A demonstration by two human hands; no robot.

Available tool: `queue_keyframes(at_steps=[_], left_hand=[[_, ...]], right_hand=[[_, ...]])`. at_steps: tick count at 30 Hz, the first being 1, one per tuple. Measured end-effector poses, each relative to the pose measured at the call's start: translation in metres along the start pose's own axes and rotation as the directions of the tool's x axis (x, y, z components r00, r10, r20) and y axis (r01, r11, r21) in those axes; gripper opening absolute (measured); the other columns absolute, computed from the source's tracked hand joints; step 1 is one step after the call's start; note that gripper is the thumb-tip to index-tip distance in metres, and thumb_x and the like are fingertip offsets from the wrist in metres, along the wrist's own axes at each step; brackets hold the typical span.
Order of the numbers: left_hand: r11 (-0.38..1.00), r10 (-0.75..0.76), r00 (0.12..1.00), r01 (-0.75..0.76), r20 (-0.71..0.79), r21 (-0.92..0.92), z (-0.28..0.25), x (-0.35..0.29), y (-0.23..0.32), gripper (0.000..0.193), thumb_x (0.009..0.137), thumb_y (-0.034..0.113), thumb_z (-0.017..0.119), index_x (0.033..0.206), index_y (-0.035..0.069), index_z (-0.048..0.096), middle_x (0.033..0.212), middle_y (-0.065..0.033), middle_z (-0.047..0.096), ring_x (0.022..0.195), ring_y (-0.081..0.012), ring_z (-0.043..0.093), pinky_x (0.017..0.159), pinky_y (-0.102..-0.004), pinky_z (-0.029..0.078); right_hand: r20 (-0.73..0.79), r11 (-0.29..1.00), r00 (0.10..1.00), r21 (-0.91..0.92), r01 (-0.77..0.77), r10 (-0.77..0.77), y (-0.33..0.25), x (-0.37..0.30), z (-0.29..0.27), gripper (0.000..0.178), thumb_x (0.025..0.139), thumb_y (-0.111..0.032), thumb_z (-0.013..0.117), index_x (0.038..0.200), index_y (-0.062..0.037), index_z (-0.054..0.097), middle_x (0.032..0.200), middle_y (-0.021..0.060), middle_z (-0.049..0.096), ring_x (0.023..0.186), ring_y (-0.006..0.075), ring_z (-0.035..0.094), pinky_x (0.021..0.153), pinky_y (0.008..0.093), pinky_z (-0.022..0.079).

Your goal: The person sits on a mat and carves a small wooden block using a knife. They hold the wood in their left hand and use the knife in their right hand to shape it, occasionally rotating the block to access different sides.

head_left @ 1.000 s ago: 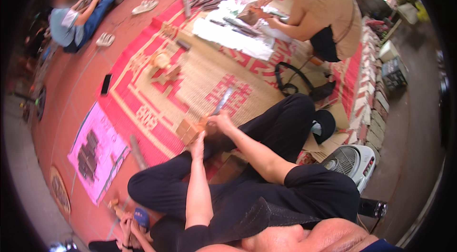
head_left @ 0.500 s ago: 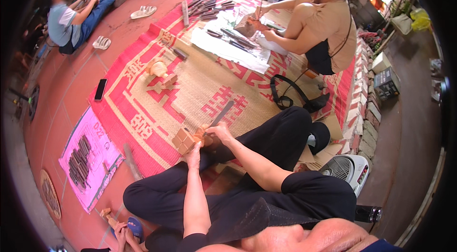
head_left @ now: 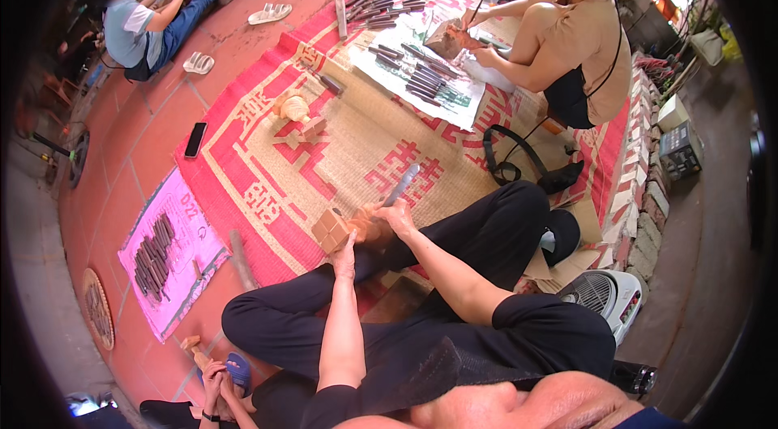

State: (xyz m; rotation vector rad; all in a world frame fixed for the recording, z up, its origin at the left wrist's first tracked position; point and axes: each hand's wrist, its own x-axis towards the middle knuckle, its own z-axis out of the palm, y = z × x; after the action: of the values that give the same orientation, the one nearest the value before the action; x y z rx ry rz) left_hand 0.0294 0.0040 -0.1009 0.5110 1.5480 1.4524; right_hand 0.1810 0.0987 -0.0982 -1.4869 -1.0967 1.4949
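Over my crossed legs, my left hand (head_left: 345, 257) grips a carved wooden piece with a square block base (head_left: 331, 230). The block points away to the left, and the carved part (head_left: 366, 226) lies between my hands. My right hand (head_left: 396, 217) is closed around a long flat grey tool, which looks like a file (head_left: 403, 183). Its rounded end sticks out beyond the fist, over the mat. Where the tool meets the wood is hidden by my fingers.
The woven mat (head_left: 381, 117) bears another wooden carving (head_left: 292, 108) and a phone (head_left: 194, 140). Dark-handled tools (head_left: 154, 259) lie on a pink sheet (head_left: 185, 247). A co-worker (head_left: 579, 48) carves at far right; another person's hands (head_left: 219, 387) are lower left. A fan (head_left: 612, 299) stands right.
The whole view has shifted, so the scene sits further right. Both my hands keep their hold on the carving and the file, and the file's flat face shows at a slightly different tilt.
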Motion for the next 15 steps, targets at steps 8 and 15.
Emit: queue_keyframes(at_steps=[8,15], left_hand=[[0.999,-0.032,0.998,0.031,-0.046,-0.014,-0.001,-0.003,-0.006,0.057,0.078,0.016,0.078,0.128,0.005,0.053,0.124,-0.0046,0.056,0.113,-0.0169,0.052,0.099,-0.0315,0.04],[0.988,-0.053,0.998,0.047,-0.043,-0.149,-0.001,-0.002,-0.003,0.07,0.074,0.017,0.082,0.132,0.002,0.045,0.127,-0.0077,0.053,0.115,-0.0196,0.049,0.099,-0.033,0.04]], right_hand=[[-0.03,0.99,0.999,-0.138,-0.031,0.027,-0.001,-0.004,0.004,0.019,0.066,-0.016,0.072,0.08,-0.0025,0.07,0.071,0.007,0.068,0.067,0.0176,0.064,0.064,0.0329,0.049],[-0.062,0.995,0.998,-0.098,0.006,-0.012,-0.006,-0.006,0.005,0.016,0.066,-0.013,0.072,0.079,-0.003,0.07,0.068,0.0057,0.067,0.063,0.0148,0.062,0.059,0.0303,0.047]])
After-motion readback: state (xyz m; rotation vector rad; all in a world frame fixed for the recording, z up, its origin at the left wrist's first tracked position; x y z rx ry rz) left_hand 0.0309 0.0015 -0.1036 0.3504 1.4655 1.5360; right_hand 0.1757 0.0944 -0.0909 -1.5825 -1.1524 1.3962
